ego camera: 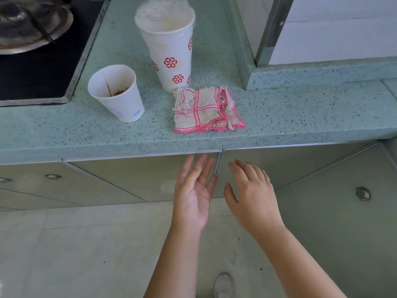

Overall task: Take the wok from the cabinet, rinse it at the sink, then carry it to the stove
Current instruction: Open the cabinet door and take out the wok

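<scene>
Two metal cabinet doors sit closed below the green counter, a left door (137,179) and a right door (300,168), meeting at a narrow vertical seam. My left hand (194,194) is open, palm up, fingers spread just left of that seam. My right hand (251,196) is open, palm down, right of the seam over the right door. Neither hand holds anything. The stove (32,39) with its burner ring fills the top left corner. No wok or sink is in view.
On the speckled green counter (64,130) stand a small white paper cup (117,93), a tall white cup with red flower prints (169,44) and a worn pink-checked cloth (206,109). A shoe (223,284) shows on the pale floor below.
</scene>
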A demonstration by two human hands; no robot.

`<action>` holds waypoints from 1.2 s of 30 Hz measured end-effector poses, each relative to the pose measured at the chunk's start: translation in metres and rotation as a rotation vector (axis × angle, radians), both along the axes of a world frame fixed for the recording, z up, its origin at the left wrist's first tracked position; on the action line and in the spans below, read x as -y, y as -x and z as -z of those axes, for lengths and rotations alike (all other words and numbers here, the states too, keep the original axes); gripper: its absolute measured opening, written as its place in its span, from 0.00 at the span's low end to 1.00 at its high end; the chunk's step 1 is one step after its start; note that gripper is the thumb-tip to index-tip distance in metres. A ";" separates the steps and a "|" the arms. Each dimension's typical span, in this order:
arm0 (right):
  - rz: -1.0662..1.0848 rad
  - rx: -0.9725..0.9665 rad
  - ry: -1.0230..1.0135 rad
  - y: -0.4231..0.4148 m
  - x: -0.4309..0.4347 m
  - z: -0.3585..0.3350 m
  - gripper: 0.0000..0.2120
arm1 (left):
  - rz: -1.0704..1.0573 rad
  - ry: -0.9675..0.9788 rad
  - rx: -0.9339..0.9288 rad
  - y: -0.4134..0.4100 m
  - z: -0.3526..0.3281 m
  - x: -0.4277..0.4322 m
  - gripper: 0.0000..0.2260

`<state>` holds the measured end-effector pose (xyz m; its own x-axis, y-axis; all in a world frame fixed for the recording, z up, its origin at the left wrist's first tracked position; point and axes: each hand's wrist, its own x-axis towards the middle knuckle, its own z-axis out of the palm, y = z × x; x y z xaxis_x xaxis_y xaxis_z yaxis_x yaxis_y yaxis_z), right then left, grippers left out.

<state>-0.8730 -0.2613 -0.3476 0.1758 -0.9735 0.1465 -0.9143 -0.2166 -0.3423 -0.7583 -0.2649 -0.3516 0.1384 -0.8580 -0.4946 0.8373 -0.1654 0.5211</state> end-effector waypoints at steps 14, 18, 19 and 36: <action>0.012 0.071 0.021 -0.002 0.010 0.006 0.20 | -0.038 0.142 -0.030 0.011 0.001 0.020 0.09; 0.014 0.054 0.010 0.003 0.008 0.006 0.21 | -0.107 0.118 -0.095 0.018 -0.004 0.019 0.09; 0.015 0.050 0.008 0.004 0.007 0.006 0.21 | -0.123 0.114 -0.101 0.020 -0.005 0.017 0.10; -0.163 0.116 -0.088 -0.013 -0.082 -0.003 0.26 | 0.018 -0.045 0.223 -0.003 -0.010 -0.105 0.24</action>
